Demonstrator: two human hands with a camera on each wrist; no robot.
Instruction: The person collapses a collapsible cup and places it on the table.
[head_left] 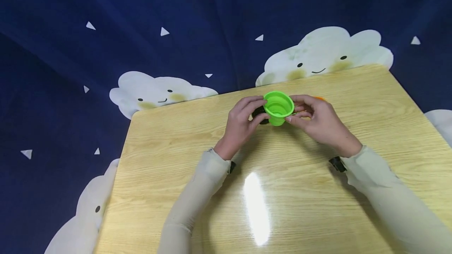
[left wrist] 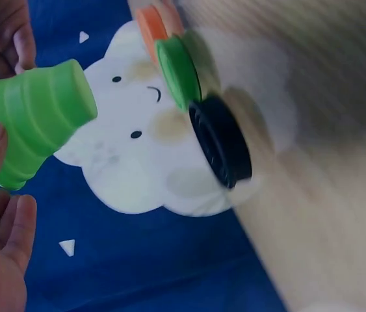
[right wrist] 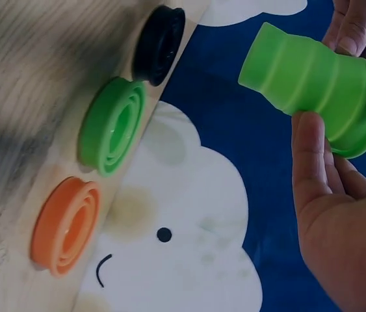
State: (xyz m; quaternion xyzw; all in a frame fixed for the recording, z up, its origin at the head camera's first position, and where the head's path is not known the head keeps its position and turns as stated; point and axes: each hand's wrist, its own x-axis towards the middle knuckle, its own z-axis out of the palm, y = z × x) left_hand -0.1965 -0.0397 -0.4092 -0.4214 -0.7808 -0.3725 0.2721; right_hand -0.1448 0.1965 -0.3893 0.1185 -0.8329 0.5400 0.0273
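A light green collapsible cup (head_left: 279, 120), pulled out to its stepped full height, is held above the table between both hands, its wide mouth towards the head camera. My left hand (head_left: 240, 118) holds the cup's left side near the rim with thumb and fingers. On the opposite side, my right hand (head_left: 321, 122) grips it the same way. Both wrist views show the ribbed wall and narrower base of the cup (right wrist: 300, 71) pointing away from the palms.
Behind the cup, a black collapsed cup (right wrist: 140, 49), a green collapsed cup (right wrist: 91, 133) and an orange collapsed cup (right wrist: 49, 224) stand in a row near the far edge of the wooden table (head_left: 169, 175). A dark blue cloud-patterned curtain (head_left: 190, 22) hangs beyond.
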